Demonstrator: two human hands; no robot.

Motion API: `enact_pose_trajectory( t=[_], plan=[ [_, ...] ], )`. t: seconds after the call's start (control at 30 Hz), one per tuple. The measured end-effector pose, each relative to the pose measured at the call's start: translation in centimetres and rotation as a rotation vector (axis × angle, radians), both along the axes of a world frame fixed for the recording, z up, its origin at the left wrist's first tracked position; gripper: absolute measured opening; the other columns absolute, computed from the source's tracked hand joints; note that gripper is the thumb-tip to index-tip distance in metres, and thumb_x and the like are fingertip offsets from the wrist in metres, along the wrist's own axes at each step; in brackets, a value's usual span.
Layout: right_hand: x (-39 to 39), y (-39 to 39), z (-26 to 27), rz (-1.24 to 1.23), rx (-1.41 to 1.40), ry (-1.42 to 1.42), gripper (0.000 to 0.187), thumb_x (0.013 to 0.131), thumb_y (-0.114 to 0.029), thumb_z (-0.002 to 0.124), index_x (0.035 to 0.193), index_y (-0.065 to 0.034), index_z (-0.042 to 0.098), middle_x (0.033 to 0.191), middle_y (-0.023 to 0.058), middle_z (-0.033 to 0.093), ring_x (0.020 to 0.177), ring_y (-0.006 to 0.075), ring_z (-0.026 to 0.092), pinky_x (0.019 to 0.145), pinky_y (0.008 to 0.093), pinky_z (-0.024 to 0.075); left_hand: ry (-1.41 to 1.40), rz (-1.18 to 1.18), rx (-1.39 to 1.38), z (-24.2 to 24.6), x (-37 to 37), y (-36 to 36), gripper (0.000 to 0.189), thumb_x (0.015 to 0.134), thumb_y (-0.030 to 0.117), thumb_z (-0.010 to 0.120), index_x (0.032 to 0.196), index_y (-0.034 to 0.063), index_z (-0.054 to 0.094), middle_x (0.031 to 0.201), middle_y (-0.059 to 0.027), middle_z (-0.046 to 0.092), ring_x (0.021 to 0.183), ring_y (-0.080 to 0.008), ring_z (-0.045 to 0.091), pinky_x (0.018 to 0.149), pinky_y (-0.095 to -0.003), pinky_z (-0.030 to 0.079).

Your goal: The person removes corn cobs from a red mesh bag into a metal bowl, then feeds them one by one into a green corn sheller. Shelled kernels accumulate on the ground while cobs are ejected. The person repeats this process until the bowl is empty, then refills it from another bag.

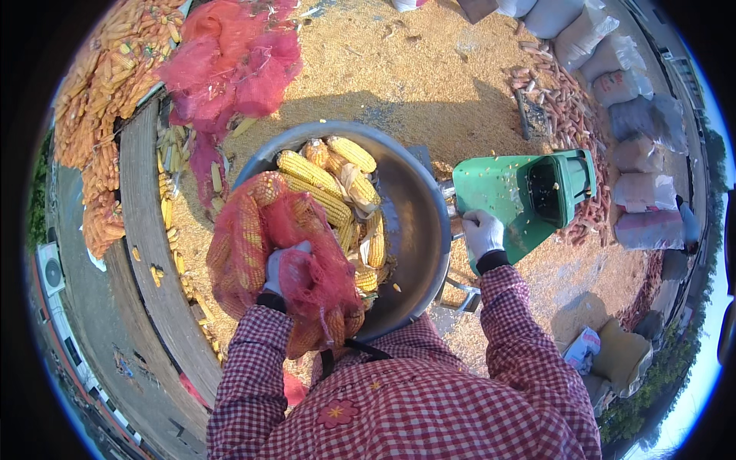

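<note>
A wide metal basin (411,190) lies before me with husked corn cobs (322,195) in its left half. Over its left rim leans a red mesh bag (241,247) full of corn cobs. My left hand (287,270), in a white glove, is closed on the bag's gathered mesh. Right of the basin, my gloved right hand (483,233) touches the near left edge of a green machine casing (494,184) with a dark opening at its right end. Kernels dot the casing. Whether the right fingers grip its edge is unclear.
Shelled kernels (402,63) cover the ground. Empty red mesh bags (236,69) lie at the upper left, near a heap of corn cobs (115,86) and a long wooden beam (149,230). Bare cobs (569,115) are piled beyond the machine, beside a row of full sacks (644,190).
</note>
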State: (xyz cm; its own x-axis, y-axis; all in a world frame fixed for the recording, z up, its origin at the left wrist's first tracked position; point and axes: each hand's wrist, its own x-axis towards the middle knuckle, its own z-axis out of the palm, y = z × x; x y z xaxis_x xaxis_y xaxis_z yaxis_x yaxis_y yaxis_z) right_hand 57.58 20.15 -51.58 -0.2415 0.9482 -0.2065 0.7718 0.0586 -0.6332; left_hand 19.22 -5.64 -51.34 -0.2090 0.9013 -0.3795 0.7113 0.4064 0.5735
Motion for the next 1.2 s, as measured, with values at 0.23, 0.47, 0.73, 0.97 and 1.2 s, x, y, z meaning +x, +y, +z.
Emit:
enact_pose_trajectory(
  t=[0.23,0.47,0.73,0.97,1.2],
  plan=[
    [-9.6,-5.5,1.0,0.443,-0.234,0.112,0.020,0.085,-0.020,0.076,0.096,-0.0035,0.073,0.097,0.0204,0.074,0.096,0.0342,0.072,0.084,0.0417,0.0569,-0.119,0.112,-0.101,0.0,-0.1,0.3,0.014,0.098,0.025,0.059,0.102,0.0126,0.064,0.083,-0.0127,0.071,0.083,-0.0292,0.072,0.072,-0.0393,0.056],
    [-16.6,-11.1,-10.8,0.019,-0.570,-0.359,0.086,0.071,-0.058,0.080,0.120,0.0099,0.063,0.115,0.0302,0.070,0.112,0.0404,0.068,0.101,0.0442,0.0520,-0.168,0.141,-0.030,-1.1,-0.5,-1.0,0.011,0.096,0.023,0.058,0.100,0.0141,0.064,0.090,-0.0143,0.072,0.083,-0.0333,0.073,0.070,-0.0419,0.057],
    [-9.2,-9.6,-3.5,-0.196,-0.849,0.584,0.062,0.081,-0.035,0.080,0.126,0.0033,0.061,0.114,0.0144,0.070,0.105,0.0269,0.069,0.098,0.0414,0.0535,-0.075,0.099,0.024,-2.3,-0.3,-1.0,0.017,0.098,0.025,0.062,0.097,0.0098,0.070,0.086,-0.0069,0.072,0.081,-0.0237,0.071,0.071,-0.0378,0.056],
    [1.1,-4.5,3.2,-0.492,-0.904,1.489,0.053,0.105,-0.032,0.057,0.143,0.0029,0.046,0.130,0.0187,0.062,0.116,0.0302,0.064,0.096,0.0474,0.0564,-0.224,0.185,0.070,-1.9,-0.1,-1.0,0.022,0.100,0.029,0.060,0.102,0.0100,0.070,0.091,-0.0096,0.074,0.085,-0.0262,0.073,0.076,-0.0391,0.057],
    [-12.5,-4.0,-5.2,0.081,-0.398,0.150,0.064,0.083,-0.035,0.084,0.126,0.0067,0.061,0.107,0.0126,0.067,0.100,0.0253,0.068,0.082,0.0374,0.0582,-0.269,0.258,-0.045,-0.3,0.3,0.2,0.025,0.104,0.029,0.053,0.094,0.0107,0.067,0.089,-0.0116,0.073,0.085,-0.0259,0.072,0.077,-0.0379,0.056]
  ],
)
